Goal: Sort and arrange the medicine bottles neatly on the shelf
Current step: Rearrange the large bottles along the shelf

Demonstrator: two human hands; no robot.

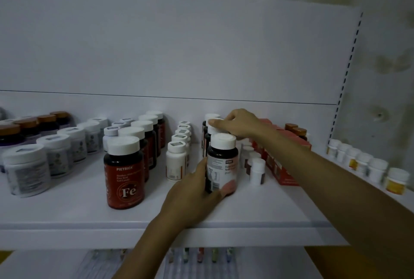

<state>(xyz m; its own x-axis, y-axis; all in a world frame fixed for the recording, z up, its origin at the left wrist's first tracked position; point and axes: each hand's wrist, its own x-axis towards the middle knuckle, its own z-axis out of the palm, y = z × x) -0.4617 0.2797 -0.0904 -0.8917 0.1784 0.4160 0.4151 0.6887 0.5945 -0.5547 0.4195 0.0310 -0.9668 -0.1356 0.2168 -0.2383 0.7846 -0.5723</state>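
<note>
Two hands meet at one row on the white shelf (pixel 67 209): the left hand (pixel 190 191) wraps round the front dark bottle (pixel 221 162) (white cap, pale label), upright at mid-shelf, while the right hand (pixel 240 123) curls its fingers over the cap of the second bottle (pixel 211 130) just behind.

the wall (pixel 380 66) ahead of me is pale, blotched with dull green-brown patches above and to my right. a white upright strip (pixel 350 63) punched with a column of dark slots runs down in front of it. a row of red boxes (pixel 289 176) runs front to back on my right. low down sits a line of small coloured things (pixel 200 256), too blurred to name.
</note>
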